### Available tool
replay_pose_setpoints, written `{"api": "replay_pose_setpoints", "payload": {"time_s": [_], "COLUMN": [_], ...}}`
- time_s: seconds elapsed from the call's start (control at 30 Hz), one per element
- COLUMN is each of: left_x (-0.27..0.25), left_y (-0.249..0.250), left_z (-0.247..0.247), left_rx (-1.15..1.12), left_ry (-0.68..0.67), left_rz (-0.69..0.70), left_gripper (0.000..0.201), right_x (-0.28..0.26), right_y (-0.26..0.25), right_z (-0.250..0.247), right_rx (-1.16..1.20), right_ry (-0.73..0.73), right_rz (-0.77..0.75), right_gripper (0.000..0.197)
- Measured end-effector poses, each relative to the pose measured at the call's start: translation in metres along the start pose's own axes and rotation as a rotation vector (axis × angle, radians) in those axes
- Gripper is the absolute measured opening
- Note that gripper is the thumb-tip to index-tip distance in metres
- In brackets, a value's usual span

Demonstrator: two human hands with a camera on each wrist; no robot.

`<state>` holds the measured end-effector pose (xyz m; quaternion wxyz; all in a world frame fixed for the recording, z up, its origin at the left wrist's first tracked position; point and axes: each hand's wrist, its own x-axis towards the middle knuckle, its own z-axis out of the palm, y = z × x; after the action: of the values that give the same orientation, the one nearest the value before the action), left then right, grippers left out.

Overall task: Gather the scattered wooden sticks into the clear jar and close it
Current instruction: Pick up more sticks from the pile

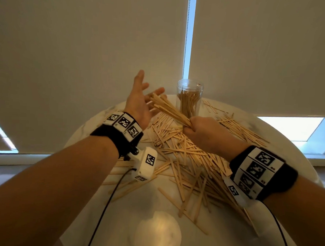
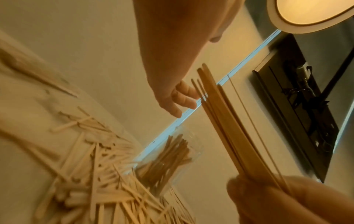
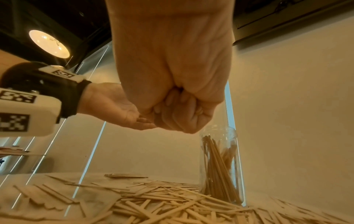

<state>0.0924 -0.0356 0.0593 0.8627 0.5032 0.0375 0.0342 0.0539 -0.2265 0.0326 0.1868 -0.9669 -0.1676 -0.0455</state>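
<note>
Tabletop (image 1: 198, 243): round, pale; loose sticks (image 1: 184, 158) strewn thickly across its middle and right.

Right hand (image 1: 204, 132): fisted tight around one end of a bundle (image 1: 170, 110), which fans up and left above the pile.

Left hand (image 1: 140, 101): fingers spread, palm toward the bundle's free ends, gripping nothing.

Jar (image 1: 189, 98): upright at the far edge, mouth uncovered, partly filled. No lid in view.

Risk: the fanned ends look wider than the mouth; unsquared, they may catch the rim, spill, or tip the jar.
</note>
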Motion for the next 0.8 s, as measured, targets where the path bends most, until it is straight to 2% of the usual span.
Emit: {"api": "replay_pose_setpoints", "payload": {"time_s": [0.07, 0.2, 0.27, 0.37, 0.47, 0.67, 0.73, 0.8], "left_x": [0.001, -0.009, -0.012, -0.008, -0.003, 0.011, 0.011, 0.005], "left_y": [0.004, -0.012, -0.017, -0.020, -0.028, -0.030, -0.032, -0.035], "left_z": [0.000, 0.012, 0.012, 0.007, 0.003, -0.012, -0.009, 0.002], "left_rx": [0.150, 0.770, 0.936, 0.972, 1.059, 0.944, 0.944, 0.948], "left_ry": [-0.039, -0.197, -0.219, -0.218, -0.184, 0.108, 0.137, 0.101], "left_rz": [-0.008, 0.057, 0.072, 0.078, 0.183, 0.188, 0.212, 0.220], "left_gripper": [0.053, 0.040, 0.037, 0.030, 0.031, 0.038, 0.038, 0.038], "right_x": [0.001, 0.009, 0.011, 0.010, 0.011, 0.010, 0.009, 0.011], "right_y": [-0.002, -0.012, -0.014, -0.014, -0.013, -0.004, -0.005, -0.008], "right_z": [0.002, 0.008, 0.009, 0.010, 0.012, 0.003, 0.005, 0.007], "right_rx": [-0.057, -0.075, -0.101, -0.122, -0.101, -0.136, -0.158, -0.245], "right_ry": [-0.013, -0.018, -0.027, -0.078, -0.123, 0.092, 0.118, 0.154], "right_rz": [-0.017, -0.011, 0.020, 0.077, 0.106, 0.056, 0.041, 0.044], "right_gripper": [0.027, 0.021, 0.021, 0.026, 0.028, 0.019, 0.017, 0.023]}}
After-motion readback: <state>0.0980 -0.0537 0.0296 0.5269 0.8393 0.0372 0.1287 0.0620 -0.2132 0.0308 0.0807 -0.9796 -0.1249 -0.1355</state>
